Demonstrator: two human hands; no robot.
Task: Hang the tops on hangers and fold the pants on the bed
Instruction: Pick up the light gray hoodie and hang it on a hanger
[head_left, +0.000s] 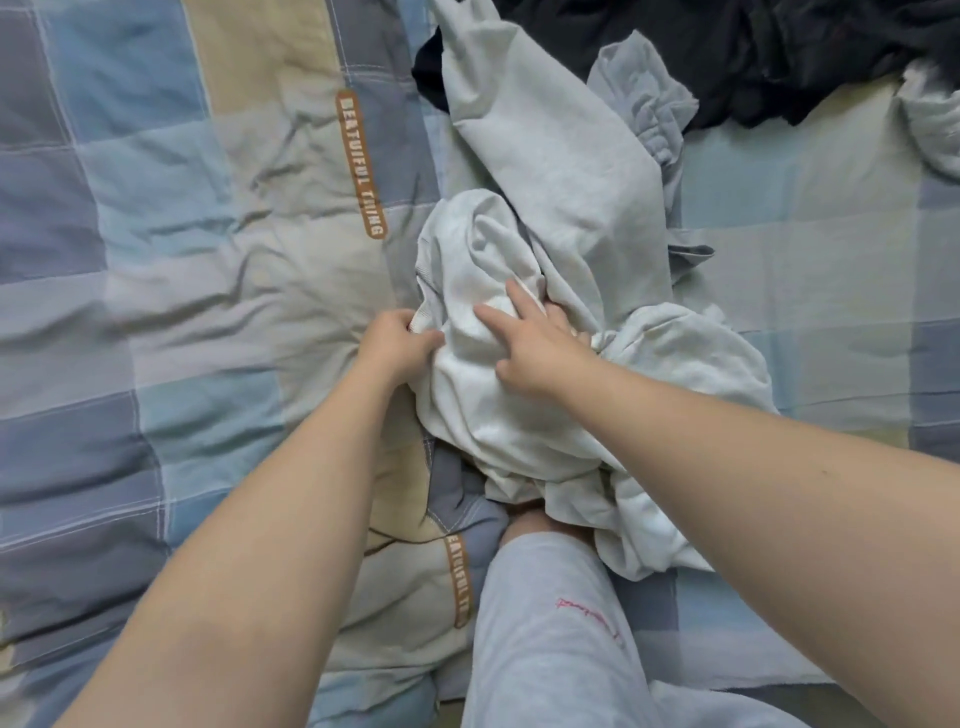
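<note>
Plainly, a crumpled white garment (498, 415) is being sorted out on the bed, and both hands are set on it for that purpose. Its ribbed edge is pinched by the left hand (402, 340): the fingers (413, 325) are curled over the hem and the thumb is pressed against it from below, probably so that one corner can be found and the piece drawn open.

The right hand (537, 353) is laid on top of the bundle. Two of its fingers (491, 317) are stretched straight and spread on the cloth, while the farther ones are bent down into a fold. Whether that fold is gripped cannot be told.

Relative to the fingers, the garment is bunched between the two hands. Most of its bulk lies under and nearer than the right fingertips, spilling down towards a knee in grey cloth (545, 623). Beyond the right fingertips a long pale grey garment (550, 156) is stretched away, touching the white one. Farther off, dark clothes (727, 47) are heaped. Outward of the left knuckles, only the checked quilt (208, 208) is seen.

No hanger is visible, so the step is judged an early one: the piece is not yet opened out.
</note>
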